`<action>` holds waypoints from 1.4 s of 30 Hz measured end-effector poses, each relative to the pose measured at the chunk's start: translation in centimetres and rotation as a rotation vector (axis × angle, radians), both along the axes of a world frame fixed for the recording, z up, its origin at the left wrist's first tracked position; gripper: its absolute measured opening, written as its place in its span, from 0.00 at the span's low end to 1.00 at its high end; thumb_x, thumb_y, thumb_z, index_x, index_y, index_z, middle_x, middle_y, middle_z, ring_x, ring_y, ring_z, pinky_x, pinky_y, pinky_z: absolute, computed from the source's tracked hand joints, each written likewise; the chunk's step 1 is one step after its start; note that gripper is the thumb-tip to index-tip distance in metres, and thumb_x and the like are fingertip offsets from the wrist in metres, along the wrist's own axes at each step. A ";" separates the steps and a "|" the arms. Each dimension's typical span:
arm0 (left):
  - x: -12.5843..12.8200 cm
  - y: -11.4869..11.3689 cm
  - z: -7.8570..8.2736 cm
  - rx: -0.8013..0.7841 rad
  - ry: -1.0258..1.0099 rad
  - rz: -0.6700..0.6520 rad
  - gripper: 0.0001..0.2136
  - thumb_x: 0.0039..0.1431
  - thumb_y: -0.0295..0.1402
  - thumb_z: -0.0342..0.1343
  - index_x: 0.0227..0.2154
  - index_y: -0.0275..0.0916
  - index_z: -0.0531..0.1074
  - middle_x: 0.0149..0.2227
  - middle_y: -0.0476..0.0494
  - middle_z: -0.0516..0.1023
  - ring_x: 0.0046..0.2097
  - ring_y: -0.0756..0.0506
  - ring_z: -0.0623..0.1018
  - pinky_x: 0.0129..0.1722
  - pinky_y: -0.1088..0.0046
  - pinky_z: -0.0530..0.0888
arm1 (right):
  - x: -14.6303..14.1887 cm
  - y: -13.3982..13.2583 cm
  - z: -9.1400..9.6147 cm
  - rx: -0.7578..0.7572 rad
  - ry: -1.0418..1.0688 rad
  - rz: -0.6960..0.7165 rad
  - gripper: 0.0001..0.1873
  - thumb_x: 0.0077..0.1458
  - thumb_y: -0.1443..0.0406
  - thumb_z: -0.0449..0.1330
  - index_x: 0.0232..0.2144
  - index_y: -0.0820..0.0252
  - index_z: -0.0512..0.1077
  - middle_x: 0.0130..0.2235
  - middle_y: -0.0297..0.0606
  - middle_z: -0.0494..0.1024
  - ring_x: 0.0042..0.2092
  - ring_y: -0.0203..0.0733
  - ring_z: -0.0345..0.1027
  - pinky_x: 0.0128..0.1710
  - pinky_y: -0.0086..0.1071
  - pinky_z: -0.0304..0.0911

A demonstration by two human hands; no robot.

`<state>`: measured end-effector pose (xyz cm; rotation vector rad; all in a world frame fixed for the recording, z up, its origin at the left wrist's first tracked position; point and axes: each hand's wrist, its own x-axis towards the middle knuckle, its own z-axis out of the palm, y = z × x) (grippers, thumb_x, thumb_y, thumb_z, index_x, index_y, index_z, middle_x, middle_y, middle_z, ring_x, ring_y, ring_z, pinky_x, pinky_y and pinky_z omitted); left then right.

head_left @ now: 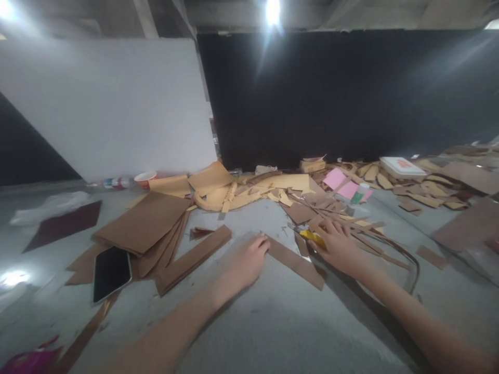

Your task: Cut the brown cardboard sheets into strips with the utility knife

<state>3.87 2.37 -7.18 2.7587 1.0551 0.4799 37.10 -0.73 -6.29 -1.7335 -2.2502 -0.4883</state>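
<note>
My left hand (253, 259) is closed, its fingertips on the upper end of a brown cardboard strip (296, 264) that lies slantwise on the grey surface. In my right hand (336, 244) is a yellow utility knife (312, 238), its tip pointing left beyond the strip's far side. Left of my left hand lies a stack of narrow brown strips (195, 257), with a small folded brown piece (202, 232) above it. Wider brown sheets (144, 221) are piled farther left. Loose cut strips (374, 241) are scattered around and behind my right hand.
A phone (112, 274) lies against the sheet pile. At the back are a red-and-white cup (145, 179), tan scraps (288, 182), pink paper (335, 178), a green-and-white cylinder (359, 194) and a white box (402, 167). Behind them stand white (117, 104) and black (343, 98) panels.
</note>
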 end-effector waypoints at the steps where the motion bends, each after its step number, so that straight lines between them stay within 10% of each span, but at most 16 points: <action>1: -0.1 0.0 0.0 0.012 0.016 0.020 0.25 0.67 0.17 0.44 0.60 0.36 0.75 0.67 0.33 0.76 0.74 0.40 0.69 0.72 0.55 0.71 | 0.4 0.1 -0.4 -0.029 -0.016 0.008 0.21 0.74 0.54 0.53 0.60 0.53 0.76 0.53 0.50 0.77 0.55 0.58 0.67 0.55 0.49 0.59; 8: -1.9 -0.6 1.2 0.107 0.128 0.046 0.27 0.62 0.15 0.44 0.60 0.32 0.75 0.63 0.29 0.79 0.69 0.36 0.74 0.71 0.52 0.70 | 0.3 0.6 -1.2 -0.097 -0.003 0.065 0.27 0.73 0.69 0.48 0.70 0.58 0.68 0.52 0.54 0.78 0.52 0.57 0.72 0.54 0.48 0.62; 15: -2.5 -2.3 1.4 0.122 0.090 0.147 0.24 0.68 0.21 0.47 0.64 0.31 0.72 0.60 0.27 0.77 0.65 0.32 0.73 0.66 0.48 0.72 | -1.9 -0.3 1.9 0.033 0.433 -0.045 0.29 0.78 0.59 0.42 0.75 0.58 0.59 0.63 0.56 0.76 0.54 0.58 0.78 0.48 0.44 0.72; 24: -2.3 -2.8 1.7 0.105 0.007 0.119 0.21 0.74 0.28 0.48 0.65 0.34 0.71 0.59 0.29 0.75 0.66 0.33 0.72 0.63 0.52 0.75 | -8.3 -3.0 0.8 -0.258 0.729 0.093 0.26 0.76 0.55 0.48 0.69 0.57 0.64 0.46 0.46 0.85 0.43 0.51 0.82 0.42 0.39 0.74; 29: -2.4 -2.7 1.5 0.092 -0.020 0.112 0.19 0.74 0.30 0.49 0.63 0.36 0.73 0.62 0.28 0.75 0.68 0.31 0.71 0.65 0.47 0.75 | -8.8 -4.1 0.5 -0.265 0.659 0.177 0.31 0.74 0.62 0.48 0.75 0.56 0.54 0.54 0.51 0.83 0.49 0.51 0.82 0.46 0.40 0.74; 42: -2.1 -2.8 2.0 0.094 -0.019 0.066 0.22 0.73 0.27 0.48 0.66 0.35 0.70 0.65 0.28 0.75 0.70 0.33 0.71 0.68 0.48 0.73 | -9.9 -5.0 -0.9 -0.126 0.087 0.223 0.31 0.77 0.62 0.50 0.78 0.50 0.58 0.38 0.41 0.81 0.26 0.41 0.73 0.25 0.32 0.57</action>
